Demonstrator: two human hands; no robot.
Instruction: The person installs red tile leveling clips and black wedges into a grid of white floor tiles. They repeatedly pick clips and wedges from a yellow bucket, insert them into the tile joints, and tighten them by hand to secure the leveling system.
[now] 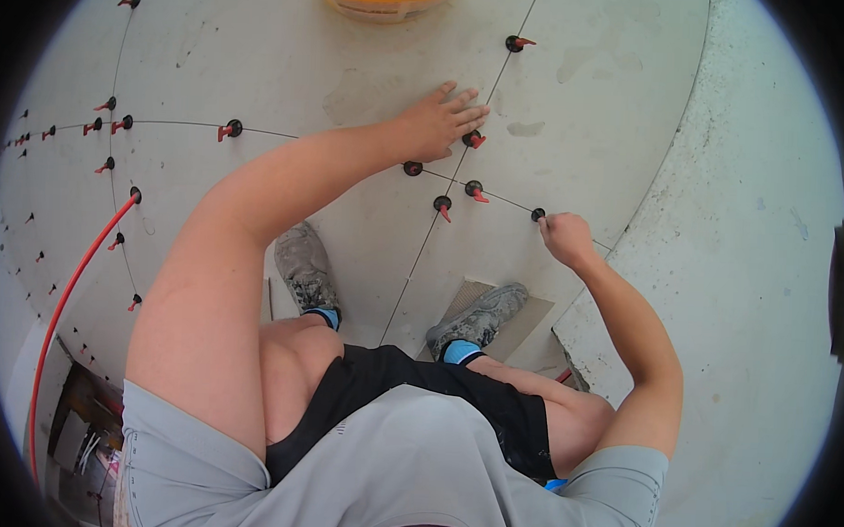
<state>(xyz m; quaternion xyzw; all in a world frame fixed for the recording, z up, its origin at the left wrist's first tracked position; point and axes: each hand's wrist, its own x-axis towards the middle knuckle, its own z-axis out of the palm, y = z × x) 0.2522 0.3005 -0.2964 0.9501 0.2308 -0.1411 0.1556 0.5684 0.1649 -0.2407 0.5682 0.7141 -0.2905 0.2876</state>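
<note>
My left hand (434,123) lies flat on a pale grey floor tile (368,206), fingers spread. Its fingertips are close to a tile leveler (472,139) with a black round base and a red handle. Off to the right, my right hand (566,239) is closed in a pinch on another tile leveler (538,215), on the joint line; the fingers hide its handle. Between the hands, more levelers stand around the joint crossing: one (475,190) just right of it, one (443,205) below it, and one (412,168) left of it.
A yellow bucket (385,0) stands at the far edge. More levelers (231,129) dot the joints leftward. A red hose (73,279) curves down the left side. My shoes (306,264) rest on the floor, one by a cut tile piece (527,323). Rough pale concrete (718,302) lies right.
</note>
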